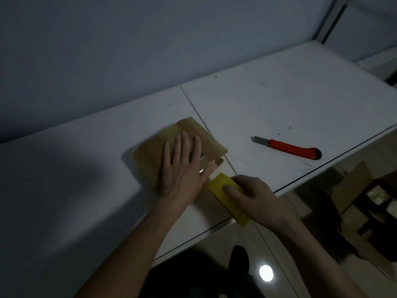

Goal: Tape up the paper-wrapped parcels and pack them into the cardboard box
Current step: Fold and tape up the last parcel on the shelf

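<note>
my left hand [182, 166] lies flat and spread on the paper-wrapped parcel [154, 155], fingers straight, palm pressing down, and i read that as a clamp: it keeps the folded brown paper from springing open and stops the parcel sliding on the white surface [279, 104] while the tape goes on. just beside its thumb, on the near right corner of the parcel, a glossy strip catches the light, which looks to me like tape running off toward my right hand [251, 198], though the dim light keeps me from being sure where it begins or ends. my right hand is curled over a yellow tape holder [223, 196], fingers on top and gripping it, the yellow body angled from the parcel's corner back toward the surface's near edge; held that way it would keep the strip taut as it is drawn or pressed along the seam. beyond my right hand, well apart from it, the orange utility knife [290, 147] rests with its blade out, placed within reach for cutting the tape, i'd guess. off to the right of that hand and below the surface's edge, brown flaps of a cardboard box [352, 186] show on the floor, waiting for packing. i judge the taping is under way and the packing not yet begun for this parcel.
</note>
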